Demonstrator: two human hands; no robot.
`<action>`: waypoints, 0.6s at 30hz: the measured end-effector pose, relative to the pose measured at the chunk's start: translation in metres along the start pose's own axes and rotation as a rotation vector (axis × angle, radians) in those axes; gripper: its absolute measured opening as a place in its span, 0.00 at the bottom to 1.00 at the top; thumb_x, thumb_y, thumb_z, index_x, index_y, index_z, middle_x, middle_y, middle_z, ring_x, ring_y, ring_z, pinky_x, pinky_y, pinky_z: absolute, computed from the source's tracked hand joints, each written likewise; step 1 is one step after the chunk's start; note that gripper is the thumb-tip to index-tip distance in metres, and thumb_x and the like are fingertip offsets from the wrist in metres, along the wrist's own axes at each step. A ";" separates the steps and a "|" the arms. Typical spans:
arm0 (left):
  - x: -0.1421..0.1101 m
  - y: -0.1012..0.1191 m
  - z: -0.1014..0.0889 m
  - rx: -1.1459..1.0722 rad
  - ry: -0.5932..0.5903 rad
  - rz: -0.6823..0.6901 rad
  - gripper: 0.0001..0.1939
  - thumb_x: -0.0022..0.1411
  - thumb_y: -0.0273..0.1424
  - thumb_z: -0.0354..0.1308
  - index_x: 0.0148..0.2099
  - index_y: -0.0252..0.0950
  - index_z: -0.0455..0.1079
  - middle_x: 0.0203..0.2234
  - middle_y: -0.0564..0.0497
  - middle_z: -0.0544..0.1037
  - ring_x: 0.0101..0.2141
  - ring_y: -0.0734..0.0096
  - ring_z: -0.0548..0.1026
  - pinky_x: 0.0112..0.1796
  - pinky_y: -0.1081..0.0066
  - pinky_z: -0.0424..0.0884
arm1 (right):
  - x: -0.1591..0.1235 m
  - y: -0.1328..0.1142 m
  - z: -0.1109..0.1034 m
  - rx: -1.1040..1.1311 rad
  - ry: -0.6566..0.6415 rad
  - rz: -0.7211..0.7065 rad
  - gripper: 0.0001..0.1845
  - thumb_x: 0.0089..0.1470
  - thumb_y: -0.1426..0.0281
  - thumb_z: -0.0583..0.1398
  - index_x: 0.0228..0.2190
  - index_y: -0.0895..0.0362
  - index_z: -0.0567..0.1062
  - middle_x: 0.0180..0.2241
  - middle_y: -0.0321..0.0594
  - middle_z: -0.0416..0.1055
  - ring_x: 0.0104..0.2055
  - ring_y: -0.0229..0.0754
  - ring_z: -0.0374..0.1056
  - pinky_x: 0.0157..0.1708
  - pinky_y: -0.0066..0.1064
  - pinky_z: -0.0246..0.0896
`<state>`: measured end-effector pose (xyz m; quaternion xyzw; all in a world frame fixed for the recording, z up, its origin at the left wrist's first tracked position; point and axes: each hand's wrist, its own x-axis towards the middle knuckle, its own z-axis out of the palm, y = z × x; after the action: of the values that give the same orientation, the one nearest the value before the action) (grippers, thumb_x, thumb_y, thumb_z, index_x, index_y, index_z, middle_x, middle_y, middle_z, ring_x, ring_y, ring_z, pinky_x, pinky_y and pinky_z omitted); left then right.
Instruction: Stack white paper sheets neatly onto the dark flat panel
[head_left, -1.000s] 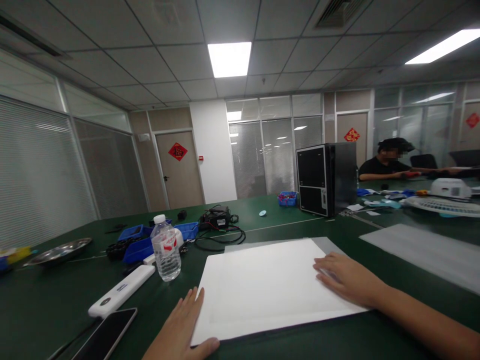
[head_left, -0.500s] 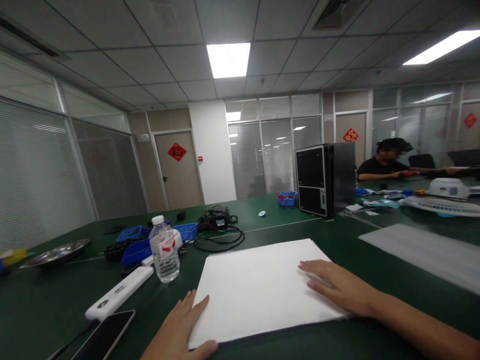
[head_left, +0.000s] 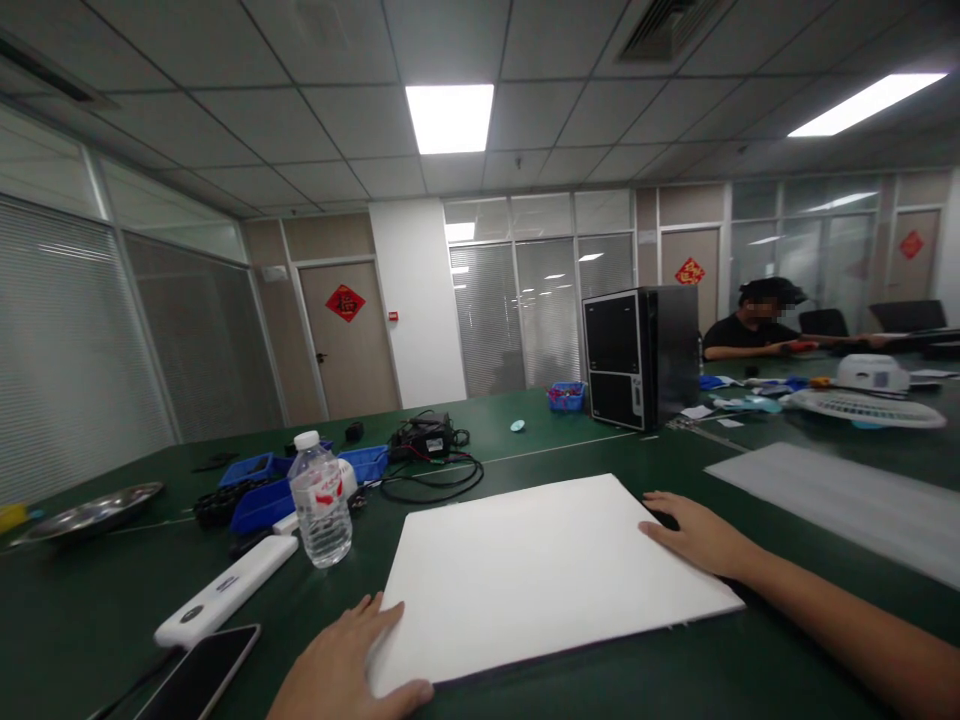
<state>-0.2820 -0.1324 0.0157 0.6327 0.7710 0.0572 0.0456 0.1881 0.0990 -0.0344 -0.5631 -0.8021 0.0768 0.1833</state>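
A white board (head_left: 540, 575) lies flat on the green table (head_left: 675, 460), straight ahead at twelve o'clock. The left hand (head_left: 349, 675) rests at its seven o'clock corner, fingers loosely spread, thumb laid along the near edge, gripping nothing. The right hand (head_left: 697, 535) lies open against the three o'clock edge, fingertips touching the far right corner. Bare tabletop runs beyond the board's far edge and to its right, up to a pale sheet (head_left: 840, 500) at two o'clock. At ten o'clock, close by, stand a water bottle (head_left: 320, 498), a white device (head_left: 225, 592) and a phone (head_left: 199, 675); cables (head_left: 431, 480) lie at eleven.
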 end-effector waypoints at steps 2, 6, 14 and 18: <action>0.002 -0.004 0.002 -0.026 0.026 -0.003 0.45 0.50 0.56 0.63 0.65 0.39 0.68 0.67 0.43 0.64 0.66 0.48 0.62 0.65 0.52 0.55 | 0.000 -0.002 0.000 0.013 0.006 0.000 0.40 0.58 0.43 0.54 0.58 0.60 0.73 0.63 0.47 0.64 0.66 0.55 0.57 0.67 0.47 0.50; 0.005 -0.009 0.005 -0.090 0.056 -0.002 0.44 0.48 0.53 0.66 0.64 0.39 0.70 0.65 0.43 0.67 0.65 0.48 0.64 0.65 0.53 0.56 | 0.000 -0.002 0.000 0.035 0.030 0.012 0.38 0.56 0.43 0.56 0.54 0.57 0.78 0.61 0.46 0.68 0.62 0.56 0.64 0.62 0.45 0.58; 0.006 -0.010 0.004 -0.087 0.059 -0.030 0.42 0.46 0.51 0.67 0.61 0.39 0.73 0.64 0.45 0.69 0.64 0.47 0.65 0.64 0.54 0.57 | 0.017 0.036 -0.011 -0.065 0.141 0.066 0.34 0.57 0.42 0.53 0.46 0.55 0.81 0.55 0.48 0.73 0.57 0.57 0.68 0.57 0.45 0.62; 0.004 -0.008 0.002 -0.088 0.049 -0.031 0.44 0.46 0.52 0.66 0.63 0.38 0.71 0.64 0.44 0.69 0.64 0.47 0.65 0.64 0.54 0.56 | 0.012 0.097 -0.039 -0.215 0.278 0.282 0.29 0.52 0.51 0.58 0.43 0.62 0.79 0.58 0.66 0.67 0.64 0.73 0.56 0.61 0.64 0.47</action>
<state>-0.2902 -0.1300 0.0128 0.6163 0.7784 0.1061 0.0553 0.2842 0.1409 -0.0281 -0.6910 -0.6861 -0.0628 0.2186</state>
